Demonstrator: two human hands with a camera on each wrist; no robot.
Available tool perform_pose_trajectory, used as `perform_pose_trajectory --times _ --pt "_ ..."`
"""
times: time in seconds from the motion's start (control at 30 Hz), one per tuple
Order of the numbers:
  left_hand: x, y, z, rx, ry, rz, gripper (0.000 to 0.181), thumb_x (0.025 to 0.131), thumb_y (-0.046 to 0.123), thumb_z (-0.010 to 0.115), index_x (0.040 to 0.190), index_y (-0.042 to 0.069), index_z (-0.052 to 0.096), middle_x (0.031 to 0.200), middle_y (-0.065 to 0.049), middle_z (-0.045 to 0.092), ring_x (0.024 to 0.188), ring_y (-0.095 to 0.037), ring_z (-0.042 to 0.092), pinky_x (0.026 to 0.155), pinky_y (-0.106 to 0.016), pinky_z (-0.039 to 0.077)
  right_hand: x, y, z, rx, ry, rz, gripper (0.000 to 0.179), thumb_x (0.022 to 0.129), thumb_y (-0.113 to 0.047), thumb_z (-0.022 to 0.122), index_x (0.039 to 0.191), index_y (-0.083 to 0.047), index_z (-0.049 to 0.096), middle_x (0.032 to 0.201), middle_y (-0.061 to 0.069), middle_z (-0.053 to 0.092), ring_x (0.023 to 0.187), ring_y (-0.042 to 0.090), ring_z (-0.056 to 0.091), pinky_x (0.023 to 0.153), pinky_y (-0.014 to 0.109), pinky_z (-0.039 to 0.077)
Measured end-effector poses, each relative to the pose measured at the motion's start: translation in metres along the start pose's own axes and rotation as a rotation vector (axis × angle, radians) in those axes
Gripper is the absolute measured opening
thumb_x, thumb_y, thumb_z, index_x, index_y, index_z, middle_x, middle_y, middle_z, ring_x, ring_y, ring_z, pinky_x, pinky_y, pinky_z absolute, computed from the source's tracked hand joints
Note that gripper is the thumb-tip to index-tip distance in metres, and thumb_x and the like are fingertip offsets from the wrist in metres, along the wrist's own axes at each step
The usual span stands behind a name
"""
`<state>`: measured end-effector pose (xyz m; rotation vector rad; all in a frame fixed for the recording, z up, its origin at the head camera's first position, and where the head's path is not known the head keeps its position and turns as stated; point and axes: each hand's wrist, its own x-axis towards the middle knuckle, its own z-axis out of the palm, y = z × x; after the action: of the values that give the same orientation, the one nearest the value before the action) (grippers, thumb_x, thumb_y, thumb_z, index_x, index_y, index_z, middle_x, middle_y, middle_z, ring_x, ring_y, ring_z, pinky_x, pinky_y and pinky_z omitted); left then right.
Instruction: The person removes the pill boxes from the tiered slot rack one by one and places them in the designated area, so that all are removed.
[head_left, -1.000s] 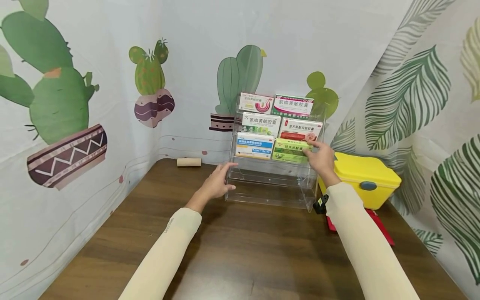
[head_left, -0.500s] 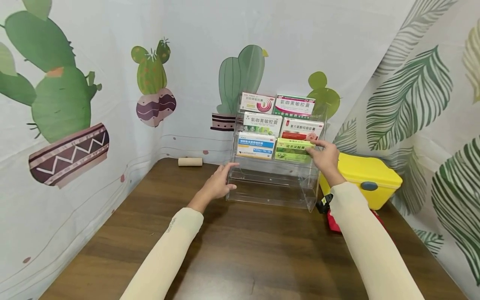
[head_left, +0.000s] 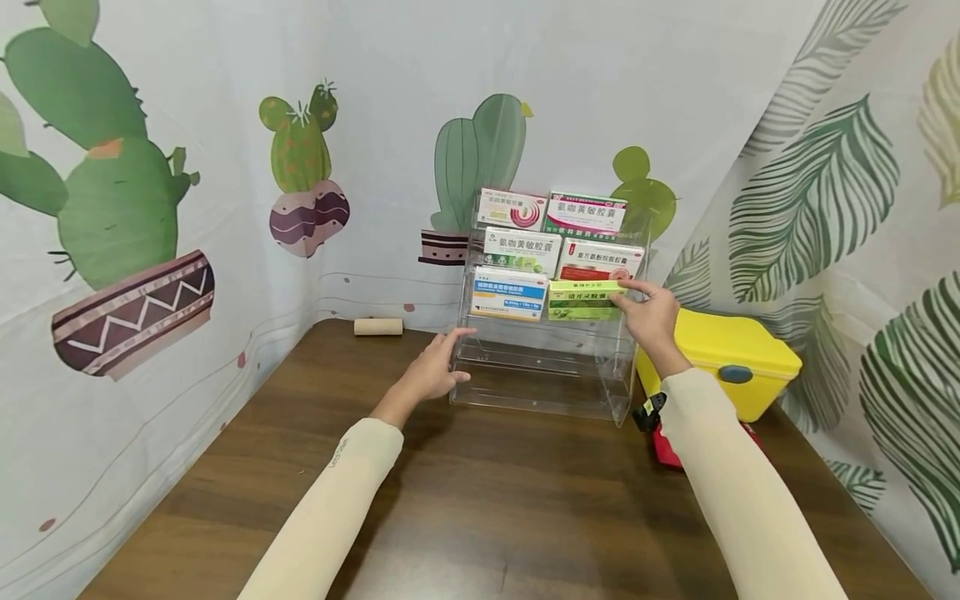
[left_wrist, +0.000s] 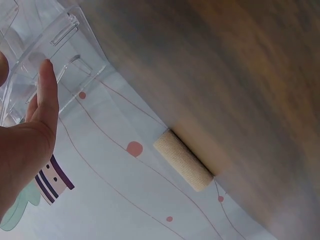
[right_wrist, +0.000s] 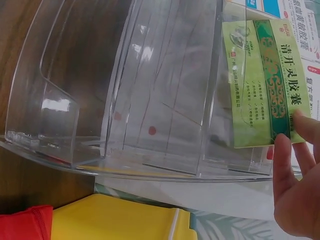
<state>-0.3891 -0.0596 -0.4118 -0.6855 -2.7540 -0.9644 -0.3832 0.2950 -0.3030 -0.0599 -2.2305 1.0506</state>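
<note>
A clear acrylic tiered rack (head_left: 540,367) stands on the table, with its upper tiers filled. My right hand (head_left: 651,321) pinches the right end of a green medicine box (head_left: 573,308) on the third tier; the right wrist view shows a thumb and fingertips at the edge of that box. Beside it on the left sits a blue and white medicine box (head_left: 508,293). Above are a white and green box (head_left: 521,250), a white and red box (head_left: 600,260), and two more medicine boxes at the top. My left hand (head_left: 431,367), fingers extended, rests against the rack's left side.
A yellow lidded case (head_left: 735,354) stands right of the rack, with a red cloth-like item (head_left: 667,450) in front of it. At the back left lies a beige roll (head_left: 378,326) against the printed curtain (head_left: 375,150). The rack's lower tiers hold no boxes.
The green medicine box has shifted slightly right and its top face shows more, with my right hand moving along with it. My left hand stays at the rack's left side.
</note>
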Motion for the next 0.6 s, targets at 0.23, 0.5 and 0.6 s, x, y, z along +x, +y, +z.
perform_pose_trajectory --times 0.23,0.5,0.6 --pt "-0.001 0.002 0.002 -0.005 0.0 -0.002 0.082 0.088 0.016 0.077 0.152 0.034 0.029 0.119 -0.015 0.049 0.08 -0.021 0.054 0.068 -0.038 0.046 0.004 0.002 -0.005 0.051 0.014 -0.033 0.029 0.089 -0.022 0.077 0.114 -0.008 0.075 0.107 0.018 0.072 0.043 -0.001 0.044 0.044 0.019 0.035" --pt "-0.003 -0.002 0.002 -0.021 -0.008 -0.004 0.081 0.089 0.018 0.076 0.153 0.033 0.029 0.127 -0.018 0.048 0.086 -0.021 0.057 0.072 -0.039 0.048 0.002 -0.002 -0.011 0.085 0.055 -0.091 0.029 0.089 -0.023 0.077 0.115 -0.011 0.076 0.126 0.007 0.067 0.069 -0.01 0.056 0.059 0.015 0.045" --pt "-0.001 -0.001 0.002 -0.025 0.0 0.008 0.081 0.089 0.016 0.076 0.153 0.033 0.029 0.124 -0.017 0.049 0.085 -0.021 0.056 0.072 -0.04 0.048 0.0 -0.009 -0.017 0.097 0.076 -0.092 0.029 0.09 -0.022 0.076 0.116 -0.01 0.075 0.127 0.007 0.067 0.072 -0.009 0.055 0.061 0.015 0.045"
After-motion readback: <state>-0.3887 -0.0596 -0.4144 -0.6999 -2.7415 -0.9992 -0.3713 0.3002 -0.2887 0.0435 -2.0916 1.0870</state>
